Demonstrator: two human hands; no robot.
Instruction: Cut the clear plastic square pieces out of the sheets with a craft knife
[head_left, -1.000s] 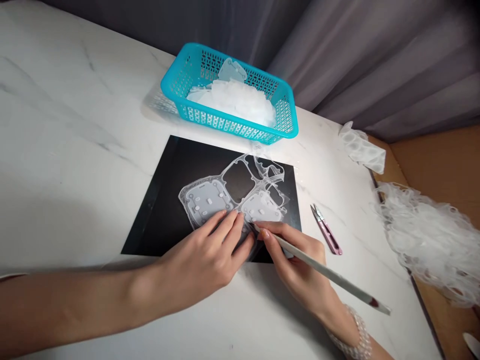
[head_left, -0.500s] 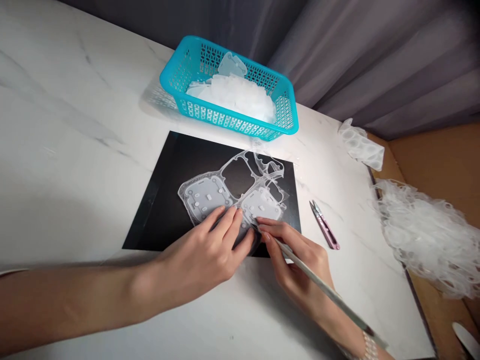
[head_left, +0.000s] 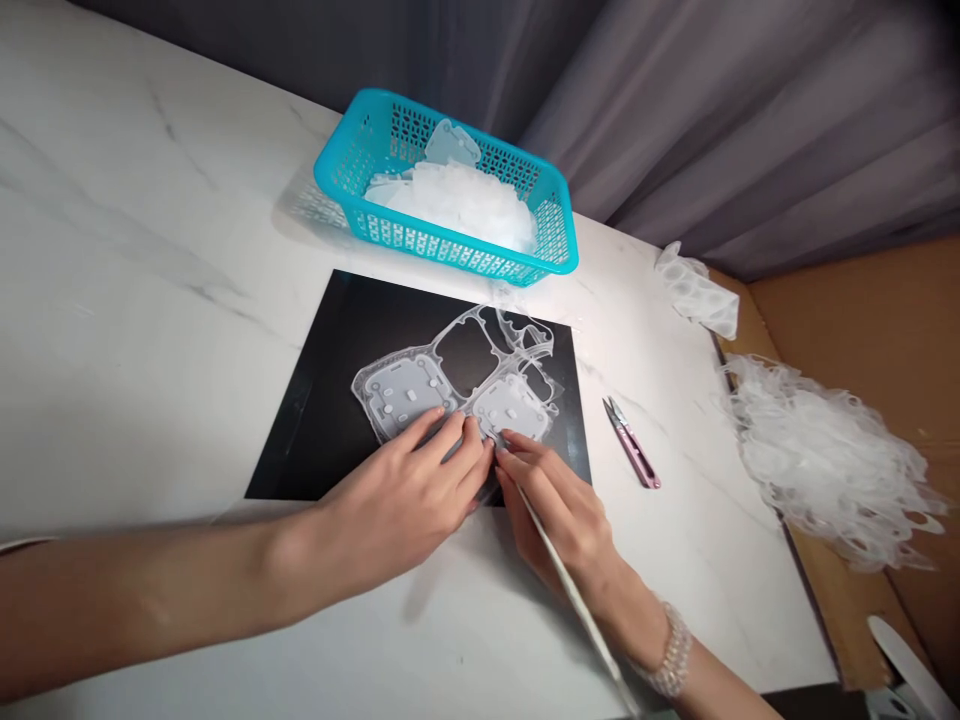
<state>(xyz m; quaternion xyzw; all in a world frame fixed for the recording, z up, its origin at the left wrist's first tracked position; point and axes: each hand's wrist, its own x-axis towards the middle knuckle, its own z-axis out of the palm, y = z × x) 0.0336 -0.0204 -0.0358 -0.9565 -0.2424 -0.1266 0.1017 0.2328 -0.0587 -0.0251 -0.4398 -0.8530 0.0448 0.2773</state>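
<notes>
In the head view, the left hand was open, its fingers spread and resting on the lower edge of the clear sheet, with no grip observed. The right hand was closed on a slim white stylus, which ran down and away from the fingers towards the near edge of the tabletop. Its fingertips were touching the sheet at the lower corner of the right-hand square pad, just beside the left hand's fingers. A beaded bracelet was worn on the right wrist. The sheet, a molded plastic web carrying two square pads, lay flat on a black mat, except for its far right portion, which curled upward. Beyond the mat stood a turquoise basket holding a heap of clear pieces. Pink snips lay on the tabletop to the right of the mat, well apart from the hands. Further right were a scrap pile and a scrap roll, beside cardboard, with a gray curtain behind.
</notes>
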